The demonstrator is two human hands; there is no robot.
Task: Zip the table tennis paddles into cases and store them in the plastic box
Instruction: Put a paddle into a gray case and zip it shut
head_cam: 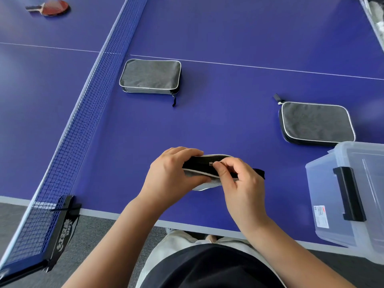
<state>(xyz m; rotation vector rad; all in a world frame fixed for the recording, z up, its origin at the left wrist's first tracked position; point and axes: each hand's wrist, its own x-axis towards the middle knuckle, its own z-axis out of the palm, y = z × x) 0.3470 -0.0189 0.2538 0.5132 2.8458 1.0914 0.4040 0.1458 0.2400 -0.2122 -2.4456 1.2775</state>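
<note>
A grey paddle case (204, 169) with white piping stands on its edge near the table's front, its black zipper side facing up. My left hand (172, 175) grips its left end. My right hand (239, 183) pinches the small metal zipper pull on the case's top edge. Two more grey cases lie flat on the blue table (218, 113): one (150, 76) by the net, one (316, 123) at the right. A red paddle (51, 7) lies beyond the net at the far left. The clear plastic box (353, 196) sits at the right front edge.
The blue net (83, 113) runs diagonally along the left, with its black clamp (60, 231) at the table's front edge. Grey carpet lies below. Something white and grey shows at the top right corner (376, 15).
</note>
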